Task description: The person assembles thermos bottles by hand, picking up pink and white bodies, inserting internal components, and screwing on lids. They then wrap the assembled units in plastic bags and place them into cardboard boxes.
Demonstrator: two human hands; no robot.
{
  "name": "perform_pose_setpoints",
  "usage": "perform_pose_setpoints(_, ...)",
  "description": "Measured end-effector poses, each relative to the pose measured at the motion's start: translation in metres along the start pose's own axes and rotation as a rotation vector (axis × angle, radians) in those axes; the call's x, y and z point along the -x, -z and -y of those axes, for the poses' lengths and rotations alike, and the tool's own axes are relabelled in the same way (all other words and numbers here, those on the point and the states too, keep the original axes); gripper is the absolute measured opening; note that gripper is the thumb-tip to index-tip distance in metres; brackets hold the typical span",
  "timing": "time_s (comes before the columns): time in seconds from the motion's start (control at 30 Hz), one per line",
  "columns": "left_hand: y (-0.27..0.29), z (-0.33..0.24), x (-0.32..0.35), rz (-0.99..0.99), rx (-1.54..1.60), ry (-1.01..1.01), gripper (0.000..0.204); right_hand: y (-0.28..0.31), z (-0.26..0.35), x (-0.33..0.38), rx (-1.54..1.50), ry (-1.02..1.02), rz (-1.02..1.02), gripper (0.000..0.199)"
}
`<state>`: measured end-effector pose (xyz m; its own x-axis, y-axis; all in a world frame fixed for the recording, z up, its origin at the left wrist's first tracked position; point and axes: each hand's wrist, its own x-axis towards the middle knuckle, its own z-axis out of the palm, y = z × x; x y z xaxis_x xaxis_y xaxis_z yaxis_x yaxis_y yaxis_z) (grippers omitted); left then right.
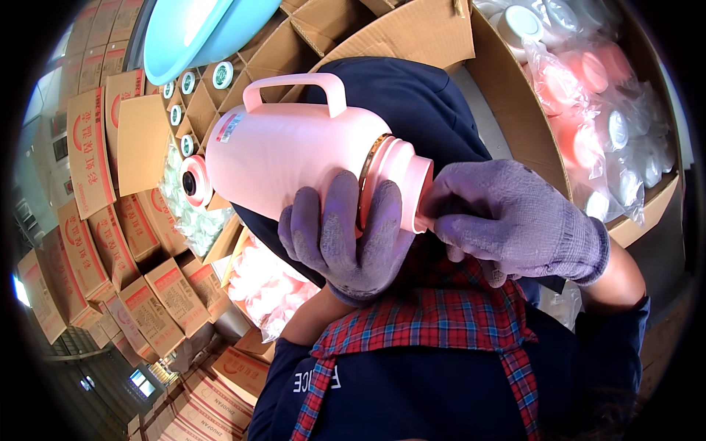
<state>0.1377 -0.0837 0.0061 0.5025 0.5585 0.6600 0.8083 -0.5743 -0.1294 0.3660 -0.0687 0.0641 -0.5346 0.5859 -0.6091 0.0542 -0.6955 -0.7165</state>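
The grip of the gloved left hand (349, 239) clasps the pink jug (287, 147) from below, fingers parted, while the gloved right hand (515, 217) gathers its fingers at the jug's mouth (418, 187) — whether pinching something, I cannot tell. The jug lies sideways over the lap (434, 103). Beyond sit a divided carton (323, 28) and light-blue basin (187, 37); rightward, bagged pink and white parts (581, 143).

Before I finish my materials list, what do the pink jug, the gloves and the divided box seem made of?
Pink jug: smooth, satin plastic or coated metal; soft highlights leave it open. Gloves: matte knit fabric, by the visible weave, possibly rubber-coated. Divided box: apparently cardboard, matte brown with thin panels.
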Motion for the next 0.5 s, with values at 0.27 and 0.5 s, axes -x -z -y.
perform_pose_setpoints(0.27,-0.018,-0.002,0.009,-0.180,-0.094,-0.020,0.045,-0.006,-0.024,0.002,0.144,0.251,-0.109,0.022)
perform_pose_setpoints(0.5,-0.031,-0.004,0.014,-0.332,-0.128,-0.024,0.041,-0.005,-0.043,-0.010,0.502,0.531,-0.201,0.028)
